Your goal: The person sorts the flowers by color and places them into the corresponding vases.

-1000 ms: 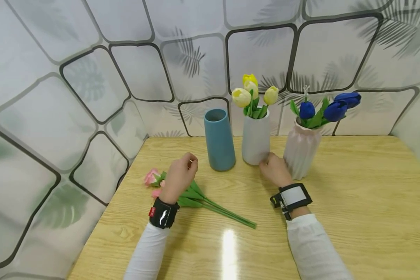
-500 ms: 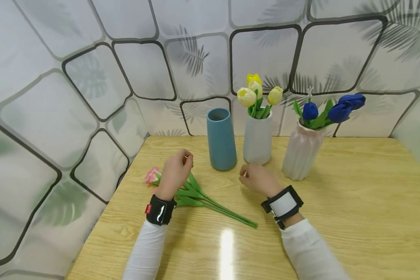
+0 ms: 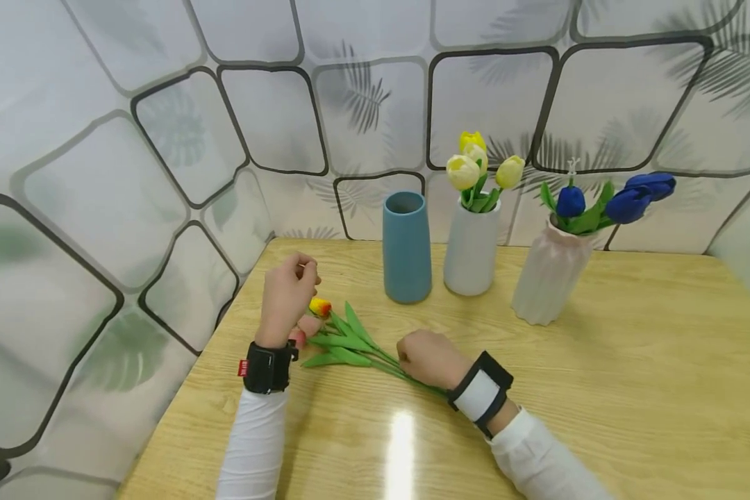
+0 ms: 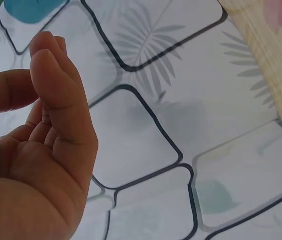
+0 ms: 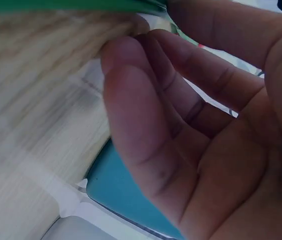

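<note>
Several artificial flowers with green leaves and stems (image 3: 340,342) lie on the table, a red-and-yellow tulip (image 3: 320,307) and pink blooms (image 3: 309,324) among their heads. My left hand (image 3: 287,295) hovers over the flower heads, partly covering them; its fingers are loosely bent with nothing between them. Low over the stems is my right hand (image 3: 434,357), hiding part of them. In the right wrist view, a green stem (image 5: 81,5) runs close to the thumb tip, and the fingers curve loosely without closing round it; whether the thumb touches it, I cannot tell.
Behind the hands stands a blue vase (image 3: 407,250) with nothing showing in its mouth. Beside it are a white vase (image 3: 471,257) with yellow tulips (image 3: 475,163) and a ribbed pinkish-white vase (image 3: 546,278) with blue tulips (image 3: 628,201). A patterned backdrop (image 3: 375,90) rises behind the table.
My right hand has left the white vase's base and come down and left to the flower stems. My left hand has shifted left and slightly up, uncovering the red-and-yellow tulip.
</note>
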`<state>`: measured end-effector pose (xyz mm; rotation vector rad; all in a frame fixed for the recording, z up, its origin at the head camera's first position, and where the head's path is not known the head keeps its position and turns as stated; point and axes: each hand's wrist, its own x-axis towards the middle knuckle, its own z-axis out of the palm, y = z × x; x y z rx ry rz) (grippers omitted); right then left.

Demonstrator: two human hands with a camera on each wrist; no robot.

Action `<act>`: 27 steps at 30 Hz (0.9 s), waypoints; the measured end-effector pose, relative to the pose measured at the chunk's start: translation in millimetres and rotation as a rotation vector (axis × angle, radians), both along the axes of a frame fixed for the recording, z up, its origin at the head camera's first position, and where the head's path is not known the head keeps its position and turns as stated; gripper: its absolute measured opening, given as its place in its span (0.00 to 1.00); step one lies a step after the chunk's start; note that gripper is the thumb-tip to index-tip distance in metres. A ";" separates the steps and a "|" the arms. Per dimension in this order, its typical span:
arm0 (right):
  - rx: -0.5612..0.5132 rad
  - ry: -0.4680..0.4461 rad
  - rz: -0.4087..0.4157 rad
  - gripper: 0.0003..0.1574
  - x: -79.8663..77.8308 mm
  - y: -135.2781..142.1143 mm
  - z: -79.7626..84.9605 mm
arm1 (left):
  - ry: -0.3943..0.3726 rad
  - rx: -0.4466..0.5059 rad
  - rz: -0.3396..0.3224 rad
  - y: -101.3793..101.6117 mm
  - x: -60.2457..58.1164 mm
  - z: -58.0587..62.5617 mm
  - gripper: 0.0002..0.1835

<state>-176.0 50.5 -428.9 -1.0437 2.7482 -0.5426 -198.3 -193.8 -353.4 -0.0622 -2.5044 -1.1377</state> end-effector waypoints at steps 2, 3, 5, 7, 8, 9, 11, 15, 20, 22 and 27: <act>0.011 0.011 -0.004 0.16 0.4 -0.8 -2.0 | -0.008 0.022 0.025 -5.5 -0.5 1.5 0.11; 0.014 0.018 -0.004 0.16 0.7 -1.3 -2.3 | -0.013 0.031 0.034 -8.1 -0.9 1.7 0.11; 0.016 0.030 -0.003 0.16 0.9 -2.2 -3.1 | -0.025 0.053 0.047 -13.0 -0.9 2.1 0.11; 0.023 0.037 0.002 0.17 1.2 -3.0 -4.3 | -0.032 0.072 0.059 -17.7 -0.9 1.4 0.11; 0.027 0.039 0.003 0.17 1.2 -3.1 -4.8 | -0.032 0.076 0.064 -19.4 -1.1 1.5 0.11; 0.029 0.036 0.003 0.16 1.4 -2.9 -4.7 | -0.029 0.083 0.066 -21.1 -1.3 1.5 0.11; 0.039 0.024 0.001 0.16 1.0 -2.9 -5.5 | -0.023 0.087 0.074 -23.4 -1.2 1.7 0.10; 0.044 -0.006 0.007 0.14 1.3 -1.8 -5.5 | -0.016 0.083 0.077 -26.8 -1.5 0.7 0.11; 0.002 -0.054 0.007 0.10 0.1 1.9 -2.1 | -0.030 0.094 0.081 -28.5 -0.5 0.8 0.11; -0.030 -0.080 -0.006 0.07 -1.1 4.3 -0.1 | -0.031 0.098 0.084 -28.6 0.2 1.7 0.11; -0.099 -0.071 -0.043 0.05 -5.0 9.7 4.2 | -0.020 0.096 0.087 -29.2 1.6 2.7 0.11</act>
